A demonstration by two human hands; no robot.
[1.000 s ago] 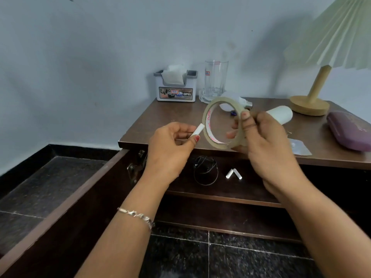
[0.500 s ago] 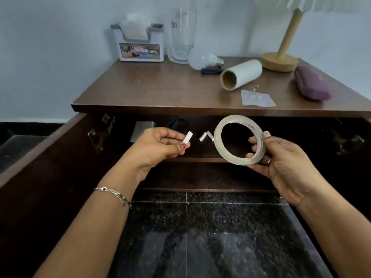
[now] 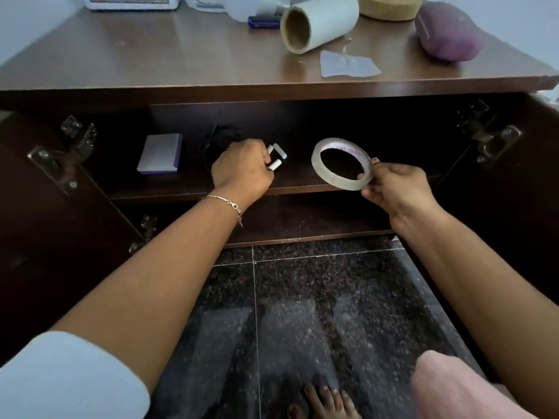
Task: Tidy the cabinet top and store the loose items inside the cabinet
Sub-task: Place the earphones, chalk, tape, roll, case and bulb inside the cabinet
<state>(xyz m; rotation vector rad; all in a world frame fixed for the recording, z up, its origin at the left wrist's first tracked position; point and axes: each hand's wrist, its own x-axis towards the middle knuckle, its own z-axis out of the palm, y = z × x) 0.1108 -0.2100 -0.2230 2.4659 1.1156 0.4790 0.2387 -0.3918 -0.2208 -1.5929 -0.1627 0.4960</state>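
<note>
My left hand [image 3: 242, 169] reaches onto the cabinet's upper shelf [image 3: 193, 187] and pinches a short white chalk stick [image 3: 276, 164], right beside two similar white sticks [image 3: 278, 150] lying there. My right hand [image 3: 396, 189] holds a clear tape ring [image 3: 341, 163] by its right rim, just in front of the shelf. On the cabinet top [image 3: 151, 62] lie a white cardboard roll [image 3: 317, 22], a clear adhesive hook [image 3: 348, 63] and a purple case [image 3: 447, 34].
A white pad [image 3: 160, 154] and a dark cable bundle [image 3: 220, 139] sit on the shelf left of my left hand. Both cabinet doors stand open, with hinges [image 3: 69, 152] at the left and hinges [image 3: 490, 140] at the right. A lamp base [image 3: 390, 6] stands at the back. My foot [image 3: 326, 400] is on the dark floor.
Both hands moved forward and down from above the cabinet top to the shelf. My left hand brought the white stick beside the two lying on the shelf; the tape ring came to the shelf front.
</note>
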